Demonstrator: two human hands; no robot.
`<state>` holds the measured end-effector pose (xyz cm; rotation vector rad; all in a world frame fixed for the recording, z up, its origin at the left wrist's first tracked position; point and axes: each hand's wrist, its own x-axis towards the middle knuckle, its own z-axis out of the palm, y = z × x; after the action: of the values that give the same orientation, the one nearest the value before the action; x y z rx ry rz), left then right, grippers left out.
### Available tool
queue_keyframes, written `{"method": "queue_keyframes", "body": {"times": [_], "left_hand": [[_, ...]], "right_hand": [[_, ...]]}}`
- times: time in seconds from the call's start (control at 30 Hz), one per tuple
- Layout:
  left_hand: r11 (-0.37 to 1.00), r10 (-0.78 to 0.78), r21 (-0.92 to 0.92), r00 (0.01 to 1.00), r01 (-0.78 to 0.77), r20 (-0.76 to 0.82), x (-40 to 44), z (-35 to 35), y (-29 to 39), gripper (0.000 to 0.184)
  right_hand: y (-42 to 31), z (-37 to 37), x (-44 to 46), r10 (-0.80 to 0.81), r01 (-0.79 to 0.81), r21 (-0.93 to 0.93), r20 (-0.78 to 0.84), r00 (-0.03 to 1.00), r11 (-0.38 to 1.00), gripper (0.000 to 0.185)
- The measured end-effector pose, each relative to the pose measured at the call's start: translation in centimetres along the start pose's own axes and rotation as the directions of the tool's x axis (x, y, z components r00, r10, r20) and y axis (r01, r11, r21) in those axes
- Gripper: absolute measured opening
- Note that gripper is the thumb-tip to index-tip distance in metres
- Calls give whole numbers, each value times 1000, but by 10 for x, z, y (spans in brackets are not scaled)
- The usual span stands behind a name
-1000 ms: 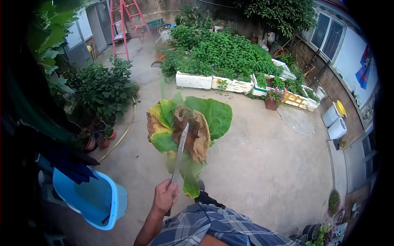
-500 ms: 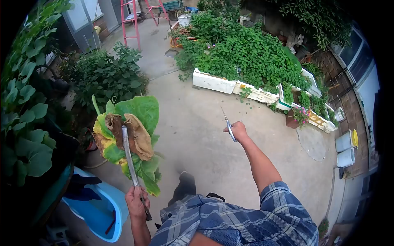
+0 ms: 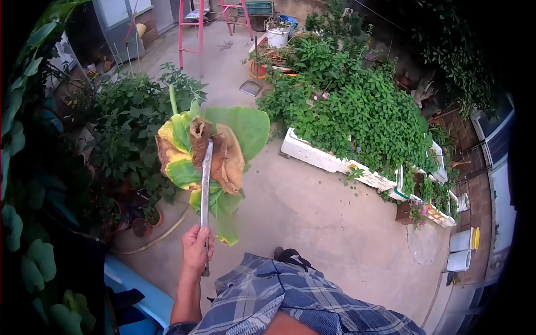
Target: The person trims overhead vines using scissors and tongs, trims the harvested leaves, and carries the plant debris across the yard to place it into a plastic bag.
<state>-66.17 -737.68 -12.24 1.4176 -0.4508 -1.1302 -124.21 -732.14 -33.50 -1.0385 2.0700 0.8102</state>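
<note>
My left hand [image 3: 195, 248] is closed around the lower part of a pair of long metal tongs [image 3: 205, 187]. At their upper end they hold a bundle of large leaves [image 3: 240, 128], partly green, partly yellowed. A dry, curled brown leaf [image 3: 226, 159] lies across the front of the bundle, next to the tongs' tip. A thick green stalk [image 3: 173, 100] sticks up from its left side. My right hand is out of view.
White planter boxes [image 3: 312, 153] with dense greenery run along the right. A blue tub [image 3: 137, 285] stands at lower left, near potted plants [image 3: 139, 226] and a hose [image 3: 153, 243]. Farther off are a pink ladder [image 3: 191, 51] and a dustpan [image 3: 251, 87].
The view has shifted, and the leaf bundle now appears higher and farther right. My right hand, which held scissors out over the ground, has left the view.
</note>
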Motion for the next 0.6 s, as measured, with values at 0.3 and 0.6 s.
{"method": "queue_keyframes", "body": {"times": [0.3,0.6], "left_hand": [[988,-104,119,991,93,88,253,90,37,29],[1000,29,11,995,-28,-91,456,107,158,29]], "right_hand": [[-224,-135,101,-28,28,-7,-17,999,1000,39],[-687,-420,286,-639,664,-5,-278,718,748,34]]}}
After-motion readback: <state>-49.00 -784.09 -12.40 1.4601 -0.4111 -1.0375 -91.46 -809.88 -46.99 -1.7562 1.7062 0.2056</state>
